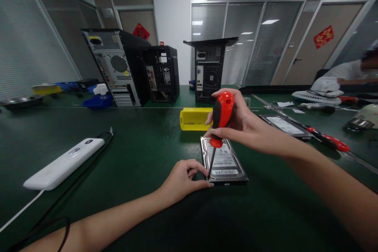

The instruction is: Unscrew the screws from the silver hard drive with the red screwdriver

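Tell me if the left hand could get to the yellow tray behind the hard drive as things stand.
Probably yes. The left hand rests at the hard drive's near corner; the yellow tray lies just beyond, though the right hand and screwdriver partly crowd the way.

bare green desk (141,153) lies open left of the hard drive (224,161); a yellow box (195,119) stands just behind it, a white power strip (63,163) well off left, a second drive (285,125) to the right.

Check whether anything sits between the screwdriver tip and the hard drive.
Nothing visible does. The right hand holds the screwdriver upright, its shaft running straight down to the near left corner of the hard drive. The left hand rests at that corner, fingertips beside the tip, not under it.
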Demonstrator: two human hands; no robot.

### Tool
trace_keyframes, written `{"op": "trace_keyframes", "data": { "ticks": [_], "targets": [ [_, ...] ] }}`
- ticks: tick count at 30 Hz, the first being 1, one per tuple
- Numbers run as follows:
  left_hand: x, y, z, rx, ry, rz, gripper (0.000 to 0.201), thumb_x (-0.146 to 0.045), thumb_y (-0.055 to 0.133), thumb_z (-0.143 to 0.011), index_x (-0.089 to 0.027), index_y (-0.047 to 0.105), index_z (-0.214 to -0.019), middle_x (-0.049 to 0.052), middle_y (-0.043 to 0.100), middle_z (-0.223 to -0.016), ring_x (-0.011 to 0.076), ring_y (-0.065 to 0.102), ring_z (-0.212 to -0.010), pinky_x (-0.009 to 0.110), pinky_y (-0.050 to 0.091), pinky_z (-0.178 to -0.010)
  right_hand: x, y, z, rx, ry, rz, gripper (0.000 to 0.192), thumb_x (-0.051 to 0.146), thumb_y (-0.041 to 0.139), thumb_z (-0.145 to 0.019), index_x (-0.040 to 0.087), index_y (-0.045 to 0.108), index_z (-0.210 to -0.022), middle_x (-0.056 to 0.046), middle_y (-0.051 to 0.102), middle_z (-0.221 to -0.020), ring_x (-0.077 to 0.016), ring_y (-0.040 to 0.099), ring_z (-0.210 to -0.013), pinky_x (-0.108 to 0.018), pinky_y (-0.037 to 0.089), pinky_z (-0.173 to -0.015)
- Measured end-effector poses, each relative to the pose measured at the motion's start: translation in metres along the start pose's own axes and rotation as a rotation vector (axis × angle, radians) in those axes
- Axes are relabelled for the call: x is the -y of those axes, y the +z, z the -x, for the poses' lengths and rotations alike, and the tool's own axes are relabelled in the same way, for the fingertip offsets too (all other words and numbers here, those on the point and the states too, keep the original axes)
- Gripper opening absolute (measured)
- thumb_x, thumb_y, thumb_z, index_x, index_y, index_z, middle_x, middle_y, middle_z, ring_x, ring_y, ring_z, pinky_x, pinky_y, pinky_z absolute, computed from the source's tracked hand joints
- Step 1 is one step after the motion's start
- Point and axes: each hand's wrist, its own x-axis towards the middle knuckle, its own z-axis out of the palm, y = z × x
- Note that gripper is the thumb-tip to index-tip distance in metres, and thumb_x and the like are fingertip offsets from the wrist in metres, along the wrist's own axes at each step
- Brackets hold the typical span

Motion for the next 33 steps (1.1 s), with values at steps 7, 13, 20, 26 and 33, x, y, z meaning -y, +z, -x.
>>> {"op": "trace_keyframes", "data": {
  "ticks": [7,13,20,26,33],
  "targets": [
    [-0.002,0.001,-0.001,0.044,-0.019,0.06,0.023,-0.03,0.077,-0.068,-0.012,0.07,-0.079,-0.004,0.048,-0.065,0.0081,0.028,-0.054,0.022,0.02,-0.051,0.017,0.0,-0.021,-0.101,-0.142,0.363,0.033,0.049,0.052,-0.088,0.019,0.063,-0.085,-0.001,0.059,-0.079,-0.014,0.057,-0.072,-0.027,0.047,-0.063],
    [0.002,0.0,-0.001,0.041,-0.029,0.007,0.029,-0.037,0.077,-0.068,-0.013,0.069,-0.082,-0.005,0.045,-0.063,0.0087,0.029,-0.055,0.023,0.019,-0.05,0.029,-0.011,-0.015,-0.092,-0.193,0.489,0.028,0.039,0.057,-0.089,0.019,0.063,-0.107,-0.004,0.063,-0.102,-0.0176,0.061,-0.087,-0.029,0.051,-0.07],
    [0.004,0.0,-0.001,0.056,-0.033,0.036,0.03,-0.038,0.077,-0.068,-0.013,0.07,-0.083,-0.005,0.045,-0.063,0.0088,0.029,-0.055,0.023,0.019,-0.051,0.03,-0.018,-0.01,-0.038,-0.204,0.505,0.034,0.04,0.054,-0.09,0.019,0.06,-0.116,-0.005,0.062,-0.11,-0.0195,0.061,-0.096,-0.031,0.053,-0.075],
    [0.002,-0.001,-0.003,0.078,-0.058,0.066,0.031,-0.037,0.078,-0.066,-0.012,0.071,-0.083,-0.004,0.048,-0.065,0.0082,0.027,-0.054,0.023,0.018,-0.051,0.033,-0.025,-0.002,0.044,-0.217,0.506,0.032,0.04,0.051,-0.092,0.022,0.057,-0.119,-0.004,0.061,-0.11,-0.0189,0.061,-0.095,-0.029,0.052,-0.074],
    [0.006,-0.001,-0.004,0.078,-0.049,0.074,0.032,-0.039,0.078,-0.067,-0.012,0.071,-0.083,-0.006,0.041,-0.059,0.0081,0.025,-0.053,0.023,0.015,-0.051,0.041,-0.031,0.005,0.211,-0.158,0.443,0.025,0.032,0.048,-0.095,0.026,0.055,-0.118,-0.001,0.061,-0.109,-0.018,0.061,-0.099,-0.028,0.052,-0.08]
  ]
}}
